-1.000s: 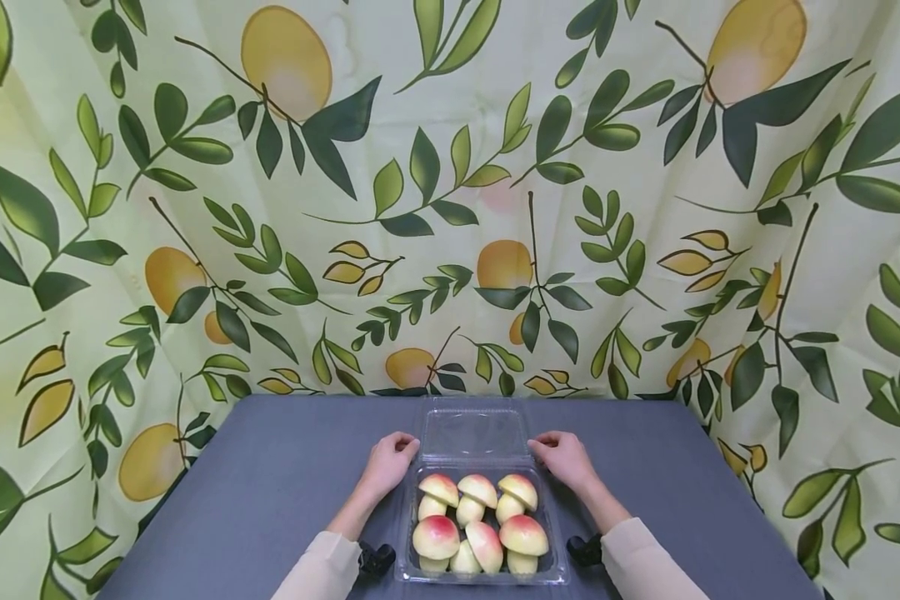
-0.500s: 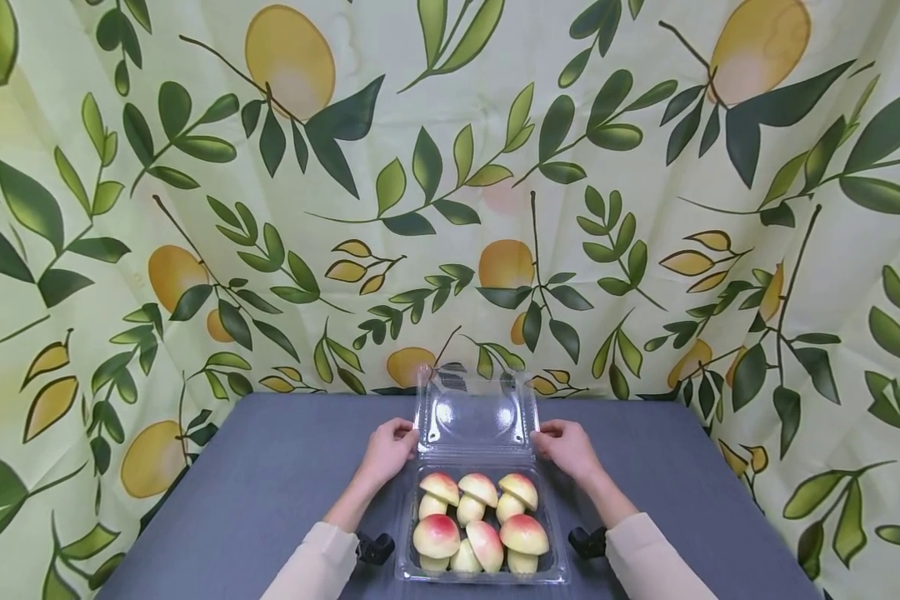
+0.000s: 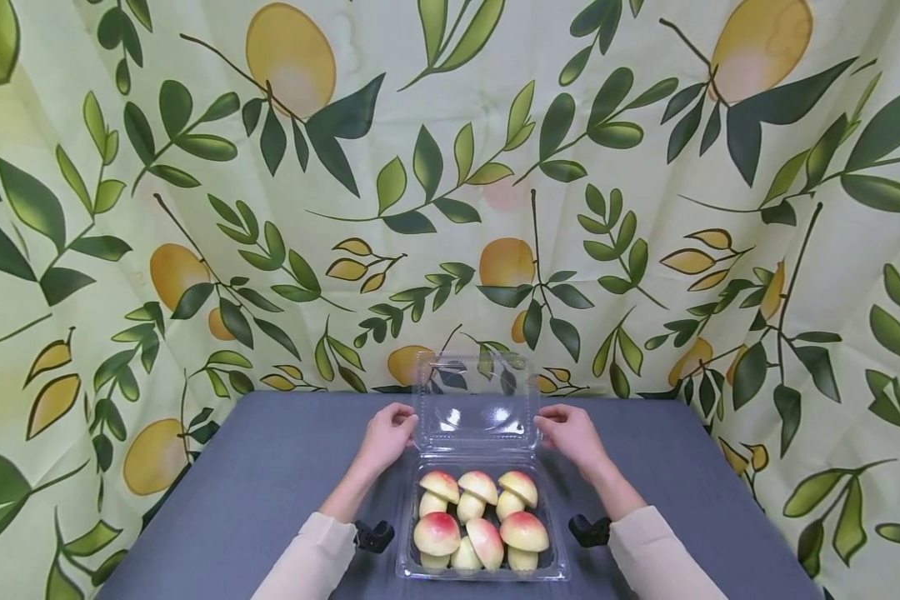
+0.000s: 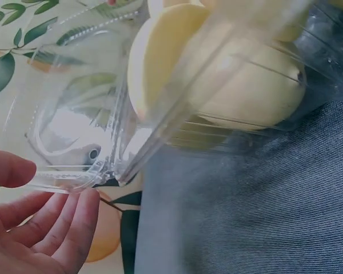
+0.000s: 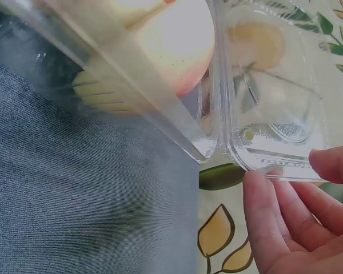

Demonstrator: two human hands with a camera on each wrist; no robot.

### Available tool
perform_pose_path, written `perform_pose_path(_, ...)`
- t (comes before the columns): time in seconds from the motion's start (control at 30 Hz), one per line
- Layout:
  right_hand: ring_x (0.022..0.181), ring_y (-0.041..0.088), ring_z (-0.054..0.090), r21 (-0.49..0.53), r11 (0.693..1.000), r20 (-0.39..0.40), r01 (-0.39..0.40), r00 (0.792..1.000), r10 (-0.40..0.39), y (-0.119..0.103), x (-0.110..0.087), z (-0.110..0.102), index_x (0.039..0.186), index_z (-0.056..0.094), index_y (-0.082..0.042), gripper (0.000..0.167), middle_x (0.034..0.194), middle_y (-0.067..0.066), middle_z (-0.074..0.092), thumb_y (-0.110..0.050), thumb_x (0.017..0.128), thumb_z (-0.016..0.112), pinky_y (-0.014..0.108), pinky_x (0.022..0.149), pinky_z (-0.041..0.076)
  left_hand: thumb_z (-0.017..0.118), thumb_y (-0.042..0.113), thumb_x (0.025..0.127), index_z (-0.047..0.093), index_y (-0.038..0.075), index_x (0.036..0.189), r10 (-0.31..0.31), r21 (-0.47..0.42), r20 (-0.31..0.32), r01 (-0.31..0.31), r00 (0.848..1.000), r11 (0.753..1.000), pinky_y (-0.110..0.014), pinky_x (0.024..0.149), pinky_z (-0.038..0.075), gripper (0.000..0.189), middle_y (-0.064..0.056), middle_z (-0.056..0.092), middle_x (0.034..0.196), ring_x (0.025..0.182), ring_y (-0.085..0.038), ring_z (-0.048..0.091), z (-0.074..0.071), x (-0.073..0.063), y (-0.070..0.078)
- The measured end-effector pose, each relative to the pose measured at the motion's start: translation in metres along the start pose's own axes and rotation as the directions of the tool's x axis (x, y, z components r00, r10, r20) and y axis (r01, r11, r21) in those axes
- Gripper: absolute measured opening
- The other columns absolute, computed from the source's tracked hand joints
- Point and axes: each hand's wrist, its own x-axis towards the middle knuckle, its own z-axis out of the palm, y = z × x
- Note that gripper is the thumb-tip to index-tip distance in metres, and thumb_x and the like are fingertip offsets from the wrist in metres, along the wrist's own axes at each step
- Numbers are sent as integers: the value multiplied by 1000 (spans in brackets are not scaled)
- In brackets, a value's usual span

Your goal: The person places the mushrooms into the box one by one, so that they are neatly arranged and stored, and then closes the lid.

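A clear plastic clamshell box (image 3: pixel 484 575) lies on the table, its hinged lid (image 3: pixel 476 427) tilted up at the far side. Inside the box sit several mushroom-shaped pieces (image 3: pixel 437 535), pale yellow with red-blushed caps. My left hand (image 3: pixel 387 440) pinches the lid's left edge; in the left wrist view its thumb is on one side of the edge and the fingers (image 4: pixel 74 228) on the other. On the right edge, my right hand (image 3: pixel 574 440) has the same pinch, with the fingers (image 5: pixel 266 217) along the rim in the right wrist view.
A dark grey cloth covers the table (image 3: pixel 292 483). Behind it and at both sides hangs a fabric backdrop (image 3: pixel 450 275) printed with leaves and fruit. Black wrist straps or cameras (image 3: pixel 373 536) sit below each hand, beside the box.
The lid has swung up from lying back on the table to a raised tilt. Both hands have gone up slightly with its edges. The box and the pieces in it stay in place.
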Motion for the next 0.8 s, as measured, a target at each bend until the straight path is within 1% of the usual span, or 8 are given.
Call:
perform_pose_path(0.07, 94, 35, 67, 18, 1000, 4, -4, 1000, 4, -2, -1, 0, 125, 60, 14, 35, 112, 25, 65, -9, 99, 65, 45, 81, 61, 61, 6, 98, 64, -8, 111, 4, 11, 0, -4, 1000, 1000, -33, 63, 59, 19, -11, 66, 85, 68, -26, 67, -1, -1, 1)
perform_pose_path(0.17, 95, 34, 66, 27, 1000, -1, -8, 1000, 8, -2, -1, 0, 125, 60, 14, 35, 111, 25, 66, -8, 99, 64, 43, 81, 62, 61, 7, 98, 64, -8, 112, 11, 18, -2, -11, 1000, 1000, -31, 63, 59, 20, -13, 68, 89, 68, -25, 68, -1, 0, 2)
perform_pose_path(0.27, 98, 34, 67, 27, 1000, -7, -12, 1000, 12, -3, 0, 0, 127, 60, 12, 35, 112, 24, 65, -9, 99, 63, 41, 82, 61, 61, 7, 99, 64, -7, 112, 11, 0, -8, -11, 1000, 1000, -33, 66, 61, 20, -15, 69, 93, 73, -28, 70, -1, 2, 2)
perform_pose_path(0.43, 105, 36, 67, 43, 999, -28, -14, 999, 15, 0, 1, 0, 130, 61, 8, 35, 119, 25, 64, -13, 102, 61, 39, 87, 60, 60, 9, 101, 64, -7, 114, 7, -44, -23, -8, 1000, 999, -35, 73, 62, 20, -16, 67, 95, 84, -31, 70, -1, 3, 3)
perform_pose_path(0.6, 110, 37, 67, 125, 992, -32, -1, 999, 5, 7, -1, -1, 132, 60, 9, 36, 123, 28, 63, -15, 104, 58, 39, 92, 59, 58, 8, 103, 64, -9, 115, 14, -90, -15, -15, 1000, 996, -36, 78, 62, 22, -19, 68, 98, 92, -32, 69, -3, 1, 1)
perform_pose_path(0.73, 114, 39, 65, 218, 976, -33, -11, 999, 19, 11, -5, -2, 131, 59, 11, 37, 125, 30, 62, -17, 106, 56, 40, 94, 57, 54, 10, 105, 64, -10, 116, 21, -136, 12, -20, 1000, 991, -40, 85, 61, 25, -26, 68, 104, 98, -37, 69, -7, -3, -1)
perform_pose_path(0.8, 115, 39, 64, 250, 968, -37, -16, 999, 26, 11, -8, -3, 130, 59, 13, 39, 125, 31, 62, -18, 107, 55, 40, 95, 57, 51, 12, 107, 63, -13, 116, 42, -155, 31, -37, 999, 987, -43, 88, 60, 29, -29, 67, 107, 101, -40, 68, -8, -5, -1)
